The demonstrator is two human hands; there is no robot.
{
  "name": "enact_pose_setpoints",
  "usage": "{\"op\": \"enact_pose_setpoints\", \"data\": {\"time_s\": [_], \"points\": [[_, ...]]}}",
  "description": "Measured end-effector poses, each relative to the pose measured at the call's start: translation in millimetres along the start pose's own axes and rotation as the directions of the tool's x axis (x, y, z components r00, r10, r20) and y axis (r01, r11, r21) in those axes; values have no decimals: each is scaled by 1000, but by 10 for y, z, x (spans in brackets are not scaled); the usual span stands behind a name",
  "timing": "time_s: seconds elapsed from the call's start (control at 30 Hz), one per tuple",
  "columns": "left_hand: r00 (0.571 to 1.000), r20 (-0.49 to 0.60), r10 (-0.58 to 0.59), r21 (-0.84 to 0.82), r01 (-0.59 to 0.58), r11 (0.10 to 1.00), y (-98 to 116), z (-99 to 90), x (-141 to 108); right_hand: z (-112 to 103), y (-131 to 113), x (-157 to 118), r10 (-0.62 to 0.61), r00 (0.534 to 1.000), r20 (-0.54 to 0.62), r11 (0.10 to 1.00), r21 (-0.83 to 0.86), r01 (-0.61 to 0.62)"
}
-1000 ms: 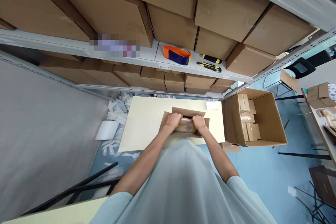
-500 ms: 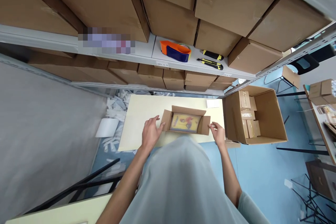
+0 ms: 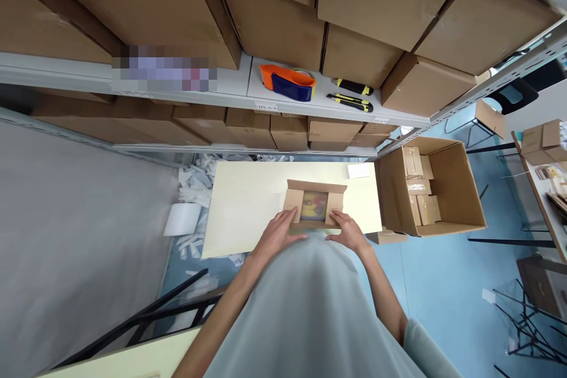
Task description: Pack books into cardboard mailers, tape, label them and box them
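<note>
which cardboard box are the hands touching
The small brown cardboard box on the cream rectangular table, its side flaps folded inward over a partly yellow item. The left hand and right hand touch its flaps; neither touches another box.

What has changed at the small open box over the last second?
The left hand and right hand moved outward off the yellow item, then inward, folding the left flap and right flap over its ends; they now touch those flaps. The far flap remains unfolded; the orange tape dispenser stays shelved.
</note>
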State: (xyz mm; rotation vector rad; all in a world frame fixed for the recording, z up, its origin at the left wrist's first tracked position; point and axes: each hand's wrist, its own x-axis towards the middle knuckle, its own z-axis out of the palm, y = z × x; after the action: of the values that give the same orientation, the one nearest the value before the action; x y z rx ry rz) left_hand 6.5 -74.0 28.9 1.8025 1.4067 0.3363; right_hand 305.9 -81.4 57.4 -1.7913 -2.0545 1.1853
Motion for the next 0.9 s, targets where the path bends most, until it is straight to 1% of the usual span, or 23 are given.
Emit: {"op": "enact_pose_setpoints", "data": {"time_s": [0.07,0.13,0.2,0.23,0.3,0.37,0.43,0.47,0.53,0.6,0.7,0.8,0.9], "points": [[1000,-11,-1,-5,1,1000,-44,2,26,44,37,32,3,1000,3,998,-57,-3],[996,-69,-54,9,54,998,-72,-17,94,62,59,87,45,998,-44,997,-59,-48],[980,-172,-98,70,112,991,-80,-60,214,47,69,170,112,984,-137,988,-86,-125],[969,-227,-97,113,125,986,-76,-92,288,27,72,221,139,971,-196,980,-114,-163],[954,-296,-40,203,104,974,-53,-170,442,-33,74,331,157,943,-294,963,-165,-212],[959,-277,61,279,20,960,-18,-251,569,-110,70,429,144,937,-317,960,-185,-210],[965,-205,162,332,-87,939,24,-316,635,-182,57,490,110,952,-286,966,-196,-171],[965,-171,197,345,-129,930,45,-337,642,-210,47,500,87,959,-270,969,-202,-145],[965,-141,220,348,-159,924,83,-353,613,-246,25,480,46,964,-261,976,-192,-99],[967,-153,203,333,-143,932,110,-342,548,-251,9,420,29,955,-294,986,-147,-75],[972,-178,153,291,-96,952,118,-289,446,-204,21,315,45,937,-347,993,-87,-80],[982,-166,93,213,-56,975,80,-208,389,-101,79,253,97,942,-321,989,-72,-126],[977,-212,-8,105,30,994,17,-128,389,22,150,245,187,934,-305,982,30,-186]]}}
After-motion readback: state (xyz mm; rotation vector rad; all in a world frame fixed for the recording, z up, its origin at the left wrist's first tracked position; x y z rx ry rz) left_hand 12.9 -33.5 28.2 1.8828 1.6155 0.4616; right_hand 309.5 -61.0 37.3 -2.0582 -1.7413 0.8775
